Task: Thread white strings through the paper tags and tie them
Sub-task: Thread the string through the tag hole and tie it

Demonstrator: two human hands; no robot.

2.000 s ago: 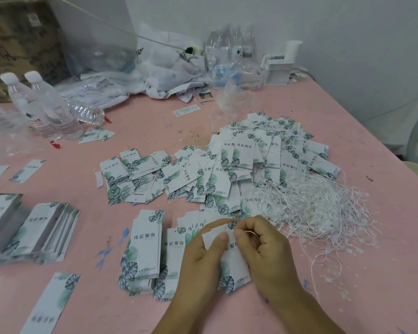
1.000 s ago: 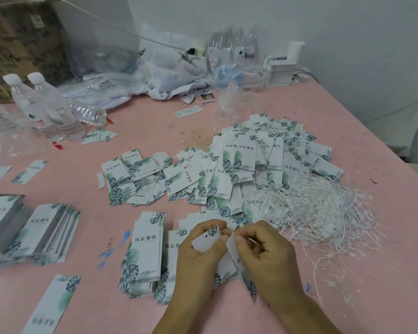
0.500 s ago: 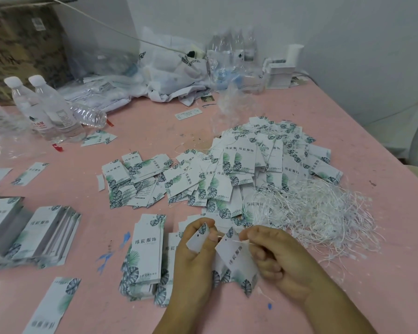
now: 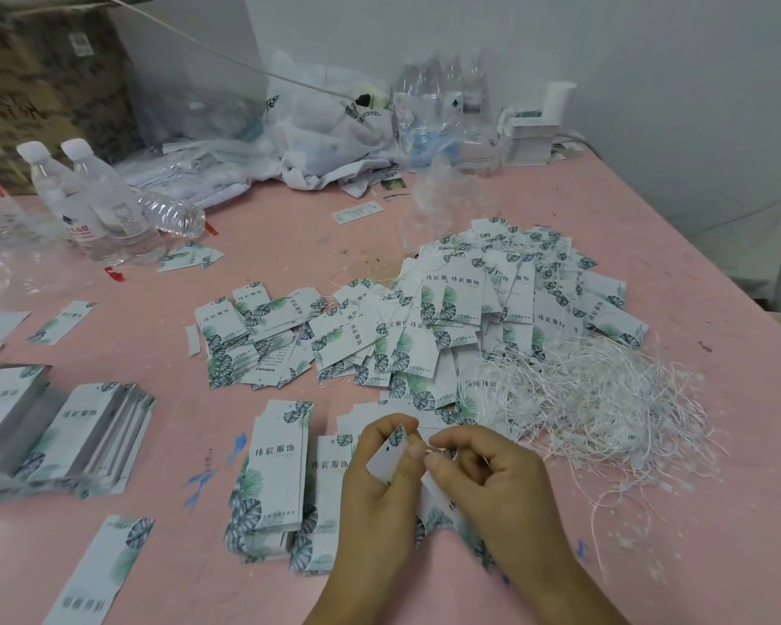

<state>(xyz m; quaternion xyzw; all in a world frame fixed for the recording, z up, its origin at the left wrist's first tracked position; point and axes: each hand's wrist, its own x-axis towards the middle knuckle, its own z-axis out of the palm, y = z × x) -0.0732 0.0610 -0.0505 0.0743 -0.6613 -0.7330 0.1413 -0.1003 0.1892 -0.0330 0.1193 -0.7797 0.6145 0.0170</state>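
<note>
Basically both hands are working low center over the pink table (image 4: 289,245). Left hand (image 4: 375,484) is pinching a small tag (image 4: 388,451) between thumb and curled fingers, tilted up. Right hand (image 4: 492,480) is pinching a white string (image 4: 434,451) right at that tag's edge, fingers curled. String pile (image 4: 596,399) is lying just right; loose tags (image 4: 447,318) are spreading behind, stacks (image 4: 278,475) sitting left.

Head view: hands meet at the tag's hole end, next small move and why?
Probably draw the white string on through the tag. The left hand pinches the tag near its hole, and the right hand pinches the string beside it.
</note>
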